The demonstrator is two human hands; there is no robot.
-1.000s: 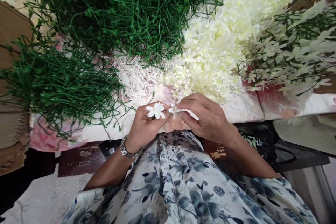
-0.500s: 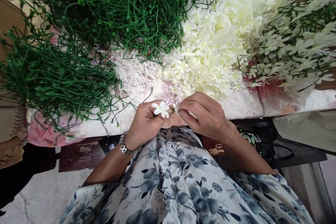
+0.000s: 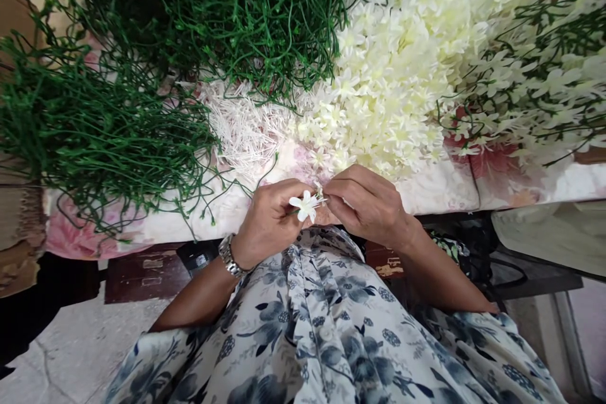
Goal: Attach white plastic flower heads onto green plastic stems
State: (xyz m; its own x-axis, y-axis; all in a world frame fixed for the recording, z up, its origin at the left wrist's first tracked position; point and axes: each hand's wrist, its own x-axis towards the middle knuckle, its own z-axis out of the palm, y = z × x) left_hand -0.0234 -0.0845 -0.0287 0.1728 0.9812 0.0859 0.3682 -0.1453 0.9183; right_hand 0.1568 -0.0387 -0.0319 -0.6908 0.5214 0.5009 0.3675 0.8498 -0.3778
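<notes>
Two bare hands low at the table edge, nearly meeting. Left hand (image 3: 272, 221) curled, thumb and fingers clamped on a white flower (image 3: 305, 205); its open bloom pokes out by the thumb, facing up, stem hidden in the grip. Right hand (image 3: 369, 205) just beside it, thumb and forefinger pinched together on a small pale blossom (image 3: 319, 189), mostly covered by fingers, details too small. Metal-band watch (image 3: 229, 255) on left wrist, dial out of sight.

Around, on the flower-print cloth (image 3: 435, 192): big heap of green stems (image 3: 246, 19) ahead, smaller bunch of green stems (image 3: 104, 132) to the person's left, white thin strands (image 3: 249, 129) in the middle, pile of cream blossoms (image 3: 388, 95) right of those, white sprays on green stems (image 3: 540, 82) far right.

Writing: dark red box (image 3: 142, 274) under the table, left, carries pale character-like marks, can't read them from here.
</notes>
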